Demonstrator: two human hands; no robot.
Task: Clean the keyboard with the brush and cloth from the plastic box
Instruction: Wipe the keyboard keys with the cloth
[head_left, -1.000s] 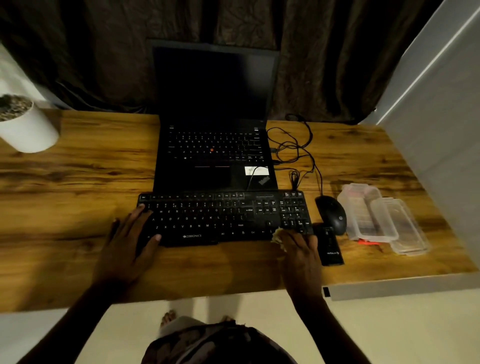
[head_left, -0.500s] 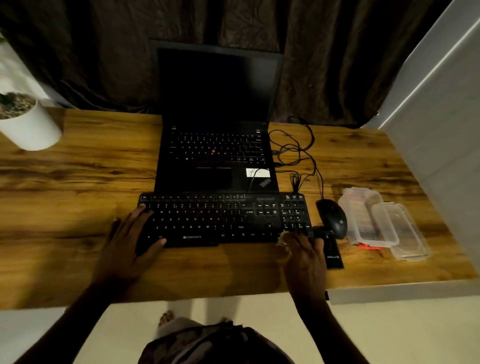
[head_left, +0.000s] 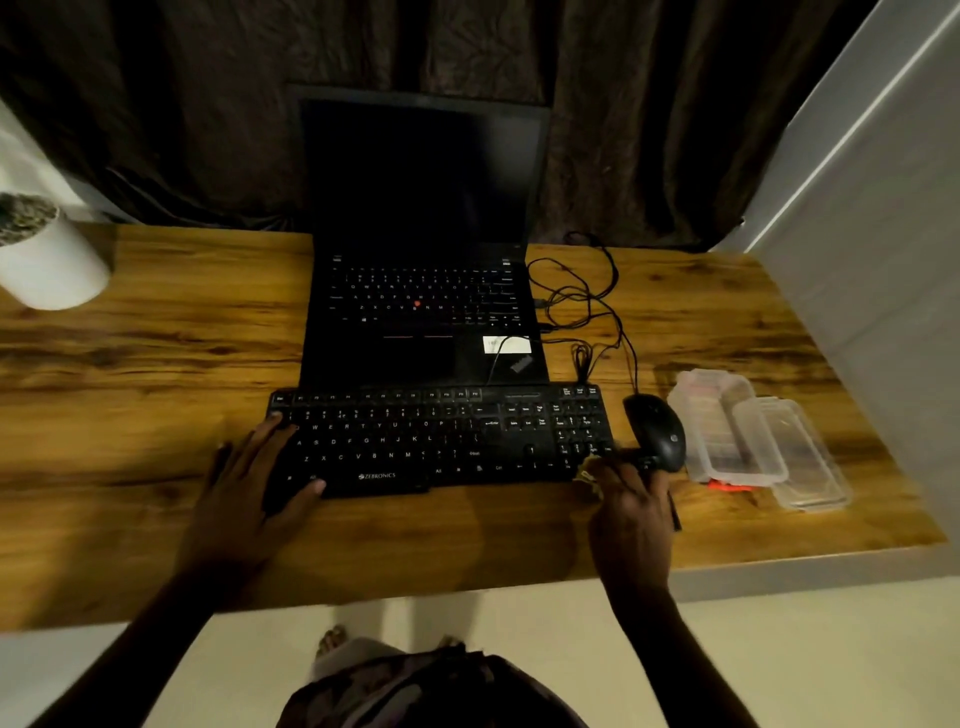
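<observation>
A black keyboard (head_left: 441, 436) lies on the wooden desk (head_left: 156, 374) in front of a laptop. My left hand (head_left: 244, 478) rests on its left end, fingers spread over the keys and thumb on the front edge. My right hand (head_left: 631, 506) is at the keyboard's front right corner and grips a small yellowish cloth (head_left: 586, 474), which sticks out to the left of the fingers. The clear plastic box (head_left: 719, 426) stands open to the right, its lid (head_left: 797, 457) beside it. A small red object (head_left: 727, 487) pokes out at the box's front edge.
An open black laptop (head_left: 421, 312) sits behind the keyboard. A black mouse (head_left: 657, 428) and a dark flat device (head_left: 675, 512) lie by my right hand, with tangled cables (head_left: 576, 306) behind. A white plant pot (head_left: 49, 260) stands far left. A white wall (head_left: 883, 260) borders the desk's right side.
My right hand with the cloth has slid right along the keyboard's front edge to its right corner, covering more of the dark device. My left hand has stayed put.
</observation>
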